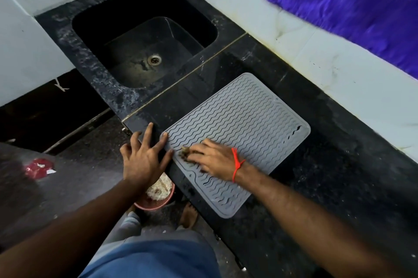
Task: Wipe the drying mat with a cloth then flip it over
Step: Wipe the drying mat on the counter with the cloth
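Pressing a small brownish cloth wad [184,152] under our right hand [211,160] — fingers curled on it — we steady the grey wavy-ribbed silicone mat [244,124] at the black stone counter [328,187] front edge, left hand [142,155] fingers splayed.

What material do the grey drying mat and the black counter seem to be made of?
The drying mat looks like matte grey silicone or soft rubber: moulded wavy ridges, rounded corners, one corner overhanging the edge. The counter looks like polished black stone, perhaps granite: a glossy, faintly speckled surface with a thin seam beside the sink.

Counter [316,187] right of mat [244,119] open; wall [328,62] behind.
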Motion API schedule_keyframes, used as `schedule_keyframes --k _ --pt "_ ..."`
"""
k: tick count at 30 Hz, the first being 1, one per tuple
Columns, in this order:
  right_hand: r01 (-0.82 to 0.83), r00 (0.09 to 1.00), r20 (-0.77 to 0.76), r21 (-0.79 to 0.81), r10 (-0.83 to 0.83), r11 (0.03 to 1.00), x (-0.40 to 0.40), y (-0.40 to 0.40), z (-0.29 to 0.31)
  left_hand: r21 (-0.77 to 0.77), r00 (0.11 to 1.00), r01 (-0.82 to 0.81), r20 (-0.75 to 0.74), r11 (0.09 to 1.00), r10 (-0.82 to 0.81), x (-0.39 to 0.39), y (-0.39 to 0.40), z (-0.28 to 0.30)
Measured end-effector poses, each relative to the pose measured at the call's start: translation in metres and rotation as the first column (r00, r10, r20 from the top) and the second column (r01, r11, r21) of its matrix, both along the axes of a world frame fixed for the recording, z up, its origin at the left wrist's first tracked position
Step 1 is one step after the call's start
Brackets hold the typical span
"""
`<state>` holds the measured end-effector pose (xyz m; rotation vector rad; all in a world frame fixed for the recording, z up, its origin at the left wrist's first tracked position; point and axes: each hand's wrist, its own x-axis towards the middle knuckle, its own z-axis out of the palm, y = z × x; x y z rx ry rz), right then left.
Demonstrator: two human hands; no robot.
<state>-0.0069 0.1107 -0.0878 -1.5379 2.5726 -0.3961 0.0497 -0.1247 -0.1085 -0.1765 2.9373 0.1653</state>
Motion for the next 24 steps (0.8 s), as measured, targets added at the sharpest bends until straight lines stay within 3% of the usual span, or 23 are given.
schedule_keyframes --k 2,5,9,11,16,20,24 --pt "0.062 0.998 -0.003 0.045 -0.062 0.997 -0.044 0.036 0.002 0.006 1.000 -0.011 0.004 1.000 0.011 0.001 0.000 0.001" --pt "0.313 0.949 -0.002 0.088 -0.314 0.946 -0.117 0.096 0.001 0.023 1.000 -0.021 0.002 1.000 0.021 0.003 0.002 0.002" --pt "0.675 0.735 -0.026 0.111 -0.677 0.729 -0.184 0.156 -0.002 0.019 1.000 -0.022 0.019 1.000 0.022 0.003 0.002 0.003" --pt "0.773 0.631 -0.002 0.089 -0.776 0.628 -0.195 0.162 -0.006 0.030 1.000 -0.024 0.002 0.999 0.024 0.003 0.000 0.003" --pt "0.861 0.506 0.080 0.001 -0.859 0.508 -0.155 0.133 -0.010 0.042 1.000 -0.013 -0.007 0.999 0.013 -0.001 -0.001 -0.001" --pt "0.761 0.648 0.038 -0.054 -0.761 0.646 -0.065 0.069 -0.014 0.052 0.999 -0.003 -0.033 0.999 0.005 0.000 0.001 -0.003" --pt "0.600 0.800 0.092 -0.093 -0.593 0.795 0.034 -0.008 -0.011 0.071 0.999 -0.006 -0.040 0.997 0.009 0.000 0.007 0.001"
